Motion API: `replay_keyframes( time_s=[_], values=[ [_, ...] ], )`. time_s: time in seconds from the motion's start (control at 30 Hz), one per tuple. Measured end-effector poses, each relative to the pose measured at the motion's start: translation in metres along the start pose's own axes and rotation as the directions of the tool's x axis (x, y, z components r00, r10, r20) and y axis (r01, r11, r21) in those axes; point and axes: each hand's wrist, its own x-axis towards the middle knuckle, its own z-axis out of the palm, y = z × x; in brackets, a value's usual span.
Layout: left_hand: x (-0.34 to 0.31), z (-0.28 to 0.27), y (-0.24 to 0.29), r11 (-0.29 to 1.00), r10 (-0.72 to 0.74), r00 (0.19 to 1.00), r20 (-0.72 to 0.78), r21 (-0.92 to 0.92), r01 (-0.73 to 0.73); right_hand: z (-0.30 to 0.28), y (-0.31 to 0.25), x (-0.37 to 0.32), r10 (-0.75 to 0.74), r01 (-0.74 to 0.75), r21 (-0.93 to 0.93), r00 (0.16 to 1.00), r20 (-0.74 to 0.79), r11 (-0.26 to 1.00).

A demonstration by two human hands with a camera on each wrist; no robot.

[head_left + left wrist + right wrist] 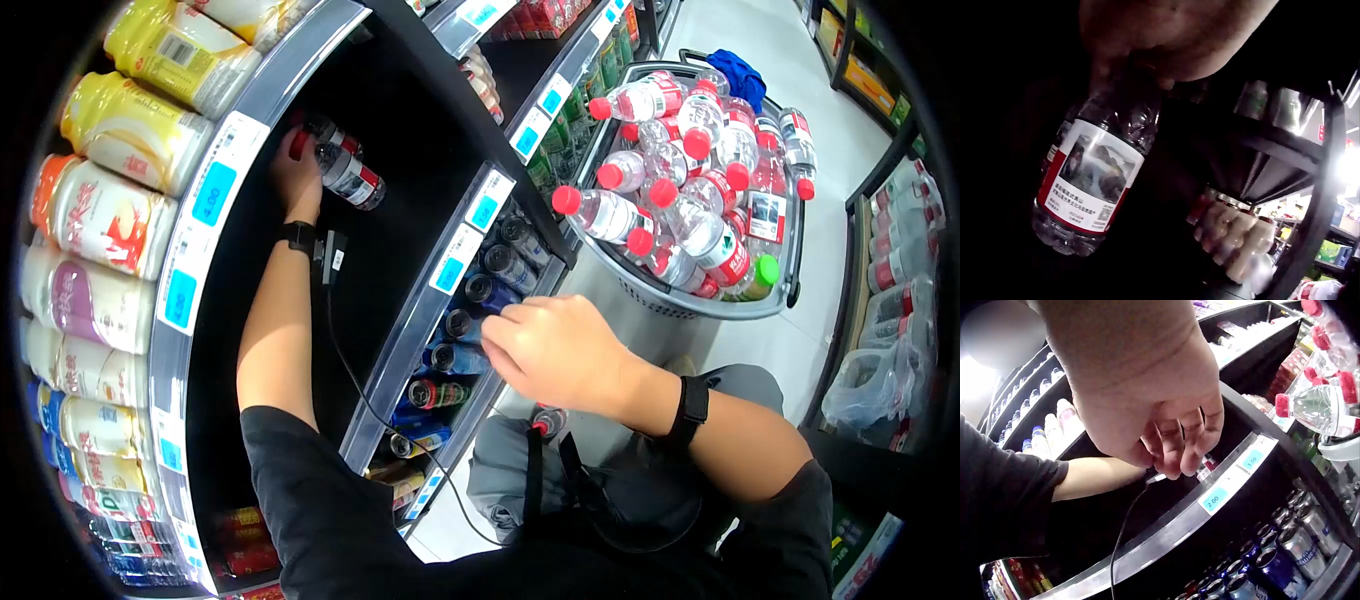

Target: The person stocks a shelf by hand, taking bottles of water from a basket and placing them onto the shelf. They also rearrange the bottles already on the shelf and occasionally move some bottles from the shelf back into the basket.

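Inside the dark shelf bay, my left hand (297,180) grips a small clear water bottle (350,180) near its cap end. The bottle has a white and red label and slants with its base away from the palm. In the left wrist view this bottle (1091,181) hangs below the hand, its neck hidden by the fingers. A second similar bottle (335,137) lies right beside it, its label edge peeking out behind the first. My right hand (560,350) hovers in front of the lower shelf of cans, fingers loosely curled and holding nothing.
A grey basket (650,296) heaped with red-capped water bottles (700,190) stands on the aisle floor. Drink cans (110,215) line the left shelf, and more cans (490,292) fill the lower one. A black cable (365,400) runs from the left wrist across the shelf edge.
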Motion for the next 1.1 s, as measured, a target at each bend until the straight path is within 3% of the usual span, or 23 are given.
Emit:
replay_keyframes(
  time_s=[0.07,0.17,0.3,0.43,0.5,0.63,0.7,0.73,0.77,0.83,0.9,0.97,1.03,1.1],
  values=[
    [0.013,0.012,-0.007,0.992,0.079,0.997,-0.007,0.102,-0.078,0.002,0.008,0.002,0.006,-0.006,-0.001,0.999,0.036,1.0],
    [0.03,0.026,-0.018,0.983,0.18,0.984,0.008,-0.027,-0.18,0.0,0.022,0.005,0.004,-0.003,-0.013,0.998,0.056,1.0],
    [0.05,0.039,-0.034,0.964,0.258,0.965,0.052,0.049,-0.26,-0.006,0.036,0.008,0.035,-0.031,-0.056,0.997,0.069,0.998],
    [0.046,0.044,-0.03,0.985,0.135,0.984,0.113,0.091,-0.146,-0.006,0.046,0.01,0.035,-0.035,-0.009,0.998,0.058,0.999],
    [0.033,0.041,-0.023,0.916,0.257,0.95,0.177,0.27,-0.298,-0.006,0.048,0.011,0.032,-0.032,-0.003,0.998,0.057,0.999],
    [0.034,0.043,-0.034,0.847,0.225,0.951,0.211,0.44,-0.297,-0.005,0.046,0.012,0.003,-0.003,0.006,0.999,0.039,1.0],
    [0.014,0.038,0.007,0.846,0.234,0.971,0.052,0.482,-0.229,-0.006,0.044,0.016,0.004,-0.004,0.009,0.999,0.053,1.0],
    [0.001,0.034,0.029,0.943,0.135,0.989,0.058,0.298,-0.146,-0.008,0.043,0.019,0.019,-0.02,0.012,0.999,0.045,1.0],
    [-0.013,0.027,0.043,0.97,0.219,0.973,0.071,0.095,-0.225,-0.01,0.042,0.021,0.042,-0.043,0.016,0.998,0.042,0.999],
    [-0.059,0.008,0.073,0.9,0.435,0.897,0.074,-0.023,-0.435,-0.011,0.041,0.025,0.041,-0.041,0.025,0.999,-0.019,0.999],
    [-0.128,-0.018,0.112,0.772,0.633,0.769,0.086,-0.138,-0.62,-0.01,0.038,0.027,0.023,-0.021,0.028,0.996,-0.083,0.999],
    [-0.198,-0.04,0.127,0.679,0.731,0.642,0.23,-0.332,-0.654,-0.007,0.032,0.026,0.02,-0.015,0.033,0.986,-0.166,0.999],
    [-0.282,-0.041,0.126,0.842,0.424,0.84,0.338,-0.488,-0.229,-0.006,0.03,0.022,-0.021,0.018,-0.023,0.988,-0.154,1.0],
    [-0.329,-0.04,0.094,0.897,0.376,0.822,0.428,-0.39,-0.207,-0.002,0.022,0.018,-0.012,0.003,-0.057,0.987,-0.159,0.998]
  ],
)
